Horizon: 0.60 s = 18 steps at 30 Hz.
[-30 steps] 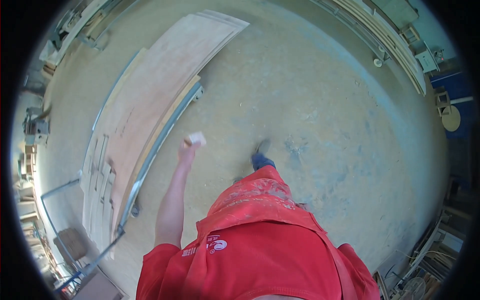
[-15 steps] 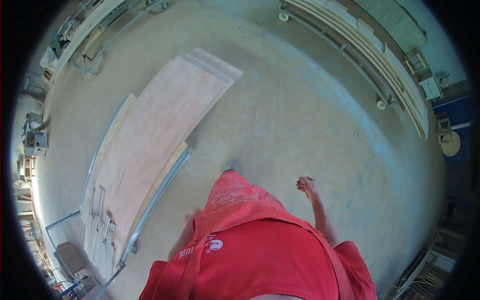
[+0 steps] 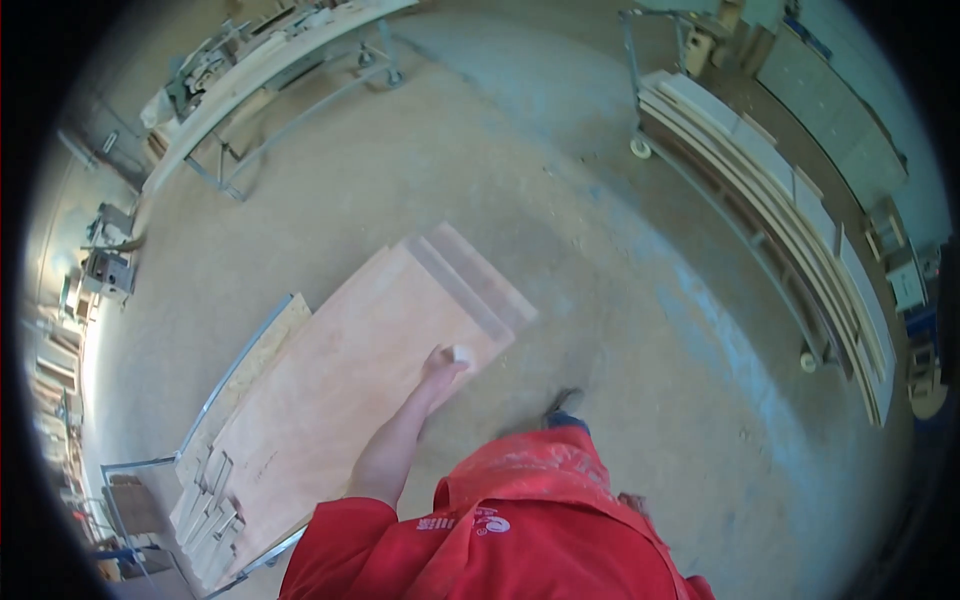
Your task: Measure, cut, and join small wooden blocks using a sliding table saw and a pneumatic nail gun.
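My left hand (image 3: 438, 372) reaches out over a stack of pinkish plywood sheets (image 3: 345, 360). Its fingers are closed round a small white block-like object (image 3: 459, 356), too blurred to name more exactly. The hand is above the right edge of the sheets, near their far end; whether it touches them I cannot tell. Only a bit of my right hand (image 3: 632, 503) shows beside the red apron (image 3: 530, 465), and its fingers are hidden. Several thin metal bars or clamps (image 3: 212, 510) lie at the near end of the sheets.
A metal-framed cart (image 3: 245, 325) carries the sheets. At the far left is a long table (image 3: 290, 62) on wheels, with tools piled on it. Along the right, a wheeled rack (image 3: 760, 190) holds long boards. My shoe (image 3: 567, 402) is on the concrete floor (image 3: 690, 430).
I have moved forward alongside the sheets. My left hand has come up from beside the apron to above them, now showing the white object. My right hand has dropped back beside the apron.
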{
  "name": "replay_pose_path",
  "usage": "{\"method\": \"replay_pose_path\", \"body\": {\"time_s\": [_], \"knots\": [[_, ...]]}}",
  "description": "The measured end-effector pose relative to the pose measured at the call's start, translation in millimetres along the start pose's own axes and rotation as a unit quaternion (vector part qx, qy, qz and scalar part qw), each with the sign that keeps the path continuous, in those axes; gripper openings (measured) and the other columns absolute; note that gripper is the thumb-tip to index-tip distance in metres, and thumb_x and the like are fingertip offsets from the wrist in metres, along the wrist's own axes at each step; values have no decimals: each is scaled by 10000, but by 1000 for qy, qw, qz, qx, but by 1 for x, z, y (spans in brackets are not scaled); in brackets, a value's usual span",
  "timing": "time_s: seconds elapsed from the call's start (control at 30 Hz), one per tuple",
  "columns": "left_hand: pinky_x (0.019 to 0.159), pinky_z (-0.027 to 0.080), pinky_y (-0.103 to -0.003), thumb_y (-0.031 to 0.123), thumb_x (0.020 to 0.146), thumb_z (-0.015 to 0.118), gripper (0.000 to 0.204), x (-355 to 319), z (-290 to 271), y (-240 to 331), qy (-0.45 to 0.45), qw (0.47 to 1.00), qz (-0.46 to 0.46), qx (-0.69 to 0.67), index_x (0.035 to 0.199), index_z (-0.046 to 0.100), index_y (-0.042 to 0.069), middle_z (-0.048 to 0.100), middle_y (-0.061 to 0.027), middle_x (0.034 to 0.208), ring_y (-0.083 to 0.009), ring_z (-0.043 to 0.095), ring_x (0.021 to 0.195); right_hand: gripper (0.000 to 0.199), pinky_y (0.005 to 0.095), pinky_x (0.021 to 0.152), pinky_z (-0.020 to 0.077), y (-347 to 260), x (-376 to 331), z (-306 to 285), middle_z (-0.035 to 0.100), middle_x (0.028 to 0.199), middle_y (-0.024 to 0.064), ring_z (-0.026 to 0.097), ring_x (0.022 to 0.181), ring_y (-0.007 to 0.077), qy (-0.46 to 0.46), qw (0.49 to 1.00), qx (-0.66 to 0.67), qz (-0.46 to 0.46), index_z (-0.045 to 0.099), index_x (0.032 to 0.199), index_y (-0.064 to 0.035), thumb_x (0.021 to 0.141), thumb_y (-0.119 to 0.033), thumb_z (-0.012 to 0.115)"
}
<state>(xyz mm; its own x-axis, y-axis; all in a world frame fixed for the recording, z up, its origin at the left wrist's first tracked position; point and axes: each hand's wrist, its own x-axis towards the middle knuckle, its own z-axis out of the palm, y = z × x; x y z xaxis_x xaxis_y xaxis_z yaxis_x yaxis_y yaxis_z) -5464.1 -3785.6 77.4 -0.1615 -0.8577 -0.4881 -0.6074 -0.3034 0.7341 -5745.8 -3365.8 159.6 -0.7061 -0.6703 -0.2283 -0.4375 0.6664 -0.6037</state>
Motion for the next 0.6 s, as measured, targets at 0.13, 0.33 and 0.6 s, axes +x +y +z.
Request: {"method": "replay_pose_path", "body": {"time_s": [0.13, 0.33, 0.6], "knots": [[932, 499, -349, 247, 713, 803, 798, 109, 55, 97, -21, 996, 76, -48, 1378, 442, -5, 634, -135, 1191, -213, 620, 1067, 251, 365, 612, 523, 161, 93, 47, 657, 774, 167, 648, 653, 240, -189, 921, 232, 251, 616, 889, 24, 896, -218, 547], [838, 544, -346, 163, 738, 787, 455, 139, 117, 95, -17, 994, -72, -86, 1148, 605, 84, 679, -60, 1053, -183, 656, 945, 236, 373, 647, 552, 124, 345, -10, 638, 766, 93, 650, 721, 214, -174, 867, 324, 337, 603, 909, -41, 879, -274, 579], [522, 497, -364, 459, 748, 677, 367, 76, 149, -72, -161, 960, -219, 69, 936, 700, 145, 585, -72, 618, -193, 567, 510, 229, 346, 622, 580, -31, 620, -85, 656, 784, 128, 673, 692, 217, -146, 919, 305, 200, 614, 913, 29, 866, -194, 603]]}}
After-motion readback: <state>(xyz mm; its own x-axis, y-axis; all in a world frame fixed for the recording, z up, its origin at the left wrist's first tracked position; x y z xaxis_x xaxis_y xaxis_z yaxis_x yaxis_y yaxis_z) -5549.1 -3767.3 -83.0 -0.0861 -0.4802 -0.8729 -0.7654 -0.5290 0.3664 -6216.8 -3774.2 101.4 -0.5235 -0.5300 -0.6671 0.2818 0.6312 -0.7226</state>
